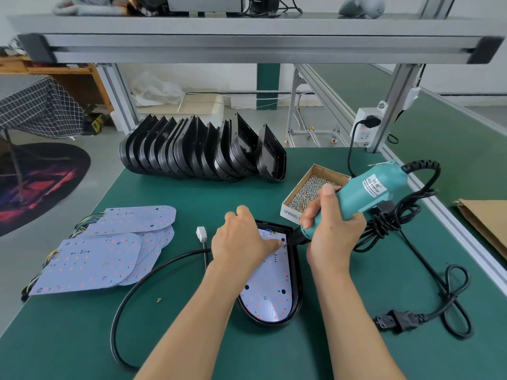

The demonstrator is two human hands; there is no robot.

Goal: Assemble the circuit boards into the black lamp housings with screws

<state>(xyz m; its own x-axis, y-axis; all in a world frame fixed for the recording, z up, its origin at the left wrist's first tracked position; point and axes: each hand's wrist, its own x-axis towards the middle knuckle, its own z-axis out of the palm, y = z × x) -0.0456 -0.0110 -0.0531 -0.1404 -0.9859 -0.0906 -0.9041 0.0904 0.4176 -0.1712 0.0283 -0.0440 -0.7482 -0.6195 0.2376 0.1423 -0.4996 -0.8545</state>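
While the right hand (333,229) grips the teal electric screwdriver (365,196), left hand (241,242) fingertips pinch a small screw at its tip, over the white LED circuit board (270,292) seated in the black lamp housing (297,283) beneath both hands. Advice: keep the bit vertical. Cardboard screw box (315,187) just behind right hand; open mat nearer.

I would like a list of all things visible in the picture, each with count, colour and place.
lamp housing: one, black, front centre, board inside
circuit board: one, pale lilac, inside that housing
spare boards: a pile, pale lilac, table left
empty housings: a row, black, table back
screw box: one, cardboard, right of centre
electric screwdriver: one, teal, tip at the board's top edge
power cable: one, black, front left
wall socket: one, white, frame post
table: green
left hand: rests on the board, finger by the tip
right hand: grips the screwdriver
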